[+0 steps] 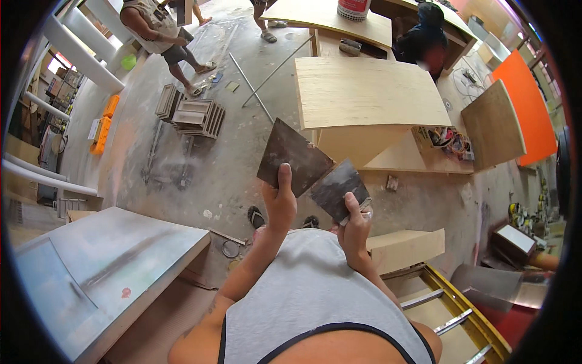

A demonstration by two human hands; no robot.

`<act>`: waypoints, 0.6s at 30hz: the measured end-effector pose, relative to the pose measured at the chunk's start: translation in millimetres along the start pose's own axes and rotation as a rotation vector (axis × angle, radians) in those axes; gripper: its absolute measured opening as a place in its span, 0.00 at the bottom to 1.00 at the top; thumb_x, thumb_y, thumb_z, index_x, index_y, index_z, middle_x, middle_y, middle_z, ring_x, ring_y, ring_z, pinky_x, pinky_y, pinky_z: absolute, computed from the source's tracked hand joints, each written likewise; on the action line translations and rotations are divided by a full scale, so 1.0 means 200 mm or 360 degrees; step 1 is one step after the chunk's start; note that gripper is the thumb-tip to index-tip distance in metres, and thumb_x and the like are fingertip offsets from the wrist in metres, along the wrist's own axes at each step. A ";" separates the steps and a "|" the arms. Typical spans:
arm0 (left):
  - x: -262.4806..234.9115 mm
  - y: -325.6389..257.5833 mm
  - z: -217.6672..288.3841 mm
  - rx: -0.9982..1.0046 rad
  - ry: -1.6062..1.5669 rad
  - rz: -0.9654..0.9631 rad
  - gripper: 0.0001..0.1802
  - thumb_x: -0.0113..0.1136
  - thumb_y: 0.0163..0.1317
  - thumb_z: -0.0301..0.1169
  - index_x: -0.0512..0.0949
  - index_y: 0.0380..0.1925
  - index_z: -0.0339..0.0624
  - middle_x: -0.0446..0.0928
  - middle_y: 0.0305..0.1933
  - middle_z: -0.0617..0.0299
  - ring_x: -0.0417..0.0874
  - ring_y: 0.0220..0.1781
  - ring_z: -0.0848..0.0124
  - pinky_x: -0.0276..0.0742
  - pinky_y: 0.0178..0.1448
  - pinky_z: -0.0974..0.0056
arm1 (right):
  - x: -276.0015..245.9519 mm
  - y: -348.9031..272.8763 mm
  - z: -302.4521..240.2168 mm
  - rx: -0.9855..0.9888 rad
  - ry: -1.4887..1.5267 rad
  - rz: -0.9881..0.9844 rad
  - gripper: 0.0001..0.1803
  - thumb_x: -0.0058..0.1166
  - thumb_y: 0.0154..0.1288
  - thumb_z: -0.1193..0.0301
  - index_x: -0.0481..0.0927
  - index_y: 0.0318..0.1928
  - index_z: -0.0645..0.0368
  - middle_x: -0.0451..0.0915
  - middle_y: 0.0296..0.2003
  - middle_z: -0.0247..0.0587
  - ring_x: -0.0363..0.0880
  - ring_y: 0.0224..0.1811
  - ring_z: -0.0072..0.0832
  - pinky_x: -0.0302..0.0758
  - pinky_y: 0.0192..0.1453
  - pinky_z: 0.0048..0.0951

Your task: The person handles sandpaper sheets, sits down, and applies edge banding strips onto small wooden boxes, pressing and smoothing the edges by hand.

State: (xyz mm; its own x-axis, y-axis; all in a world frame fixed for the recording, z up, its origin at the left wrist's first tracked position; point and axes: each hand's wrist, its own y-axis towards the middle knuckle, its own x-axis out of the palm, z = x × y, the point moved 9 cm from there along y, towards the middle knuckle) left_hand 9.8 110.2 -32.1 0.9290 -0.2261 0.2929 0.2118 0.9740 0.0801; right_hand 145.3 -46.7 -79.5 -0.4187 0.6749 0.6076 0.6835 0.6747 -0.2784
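My left hand [280, 203] is raised in front of my chest and grips the lower edge of a dark square sheet [293, 156] that looks like sandpaper. My right hand [356, 225] holds a smaller dark sheet [337, 188] beside it, thumb on its face. The two sheets sit side by side, their near edges almost touching. Both are held above the dusty concrete floor, in front of a plywood cabinet top [367, 92].
A grey-smeared panel [103, 267] lies at my lower left. A stack of framed wooden pieces [193, 115] rests on the floor. Another person [159, 30] stands at the top left, one crouches [424, 36] behind the cabinet. A wood board [492, 126] and orange panel [528, 106] stand right.
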 end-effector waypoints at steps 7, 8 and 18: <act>0.00 -0.03 0.03 0.0076 0.0016 0.0068 0.17 0.55 0.78 0.39 0.79 0.45 0.32 0.79 0.42 0.68 0.75 0.43 0.79 0.73 0.48 0.70 | 0.09 -0.02 -0.08 -0.0021 -0.0094 0.0067 0.11 0.58 0.73 0.65 0.79 0.37 0.61 0.81 0.25 0.35 0.77 0.18 0.20 0.73 0.16 0.24; 0.00 -0.05 0.03 0.0068 0.0016 0.0060 0.17 0.55 0.78 0.39 0.79 0.45 0.32 0.79 0.42 0.68 0.75 0.43 0.79 0.73 0.48 0.70 | 0.09 -0.01 -0.07 0.0023 -0.0087 0.0057 0.11 0.58 0.73 0.65 0.79 0.37 0.61 0.81 0.25 0.35 0.77 0.18 0.20 0.73 0.16 0.23; 0.09 -0.09 0.05 0.0182 0.0770 -0.0904 0.13 0.59 0.74 0.35 0.79 0.44 0.33 0.77 0.26 0.61 0.73 0.31 0.78 0.72 0.36 0.66 | 0.05 0.13 -0.33 -0.0245 -0.0325 0.0340 0.14 0.62 0.70 0.62 0.80 0.36 0.62 0.81 0.25 0.34 0.75 0.16 0.20 0.72 0.14 0.25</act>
State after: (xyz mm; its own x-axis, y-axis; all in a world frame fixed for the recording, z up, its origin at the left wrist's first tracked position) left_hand 19.9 87.9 -18.5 0.7214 -0.6369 -0.2719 0.6897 0.6958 0.2003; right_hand 197.7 -42.5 -30.9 -0.3569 0.8527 0.3816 0.8445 0.4691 -0.2585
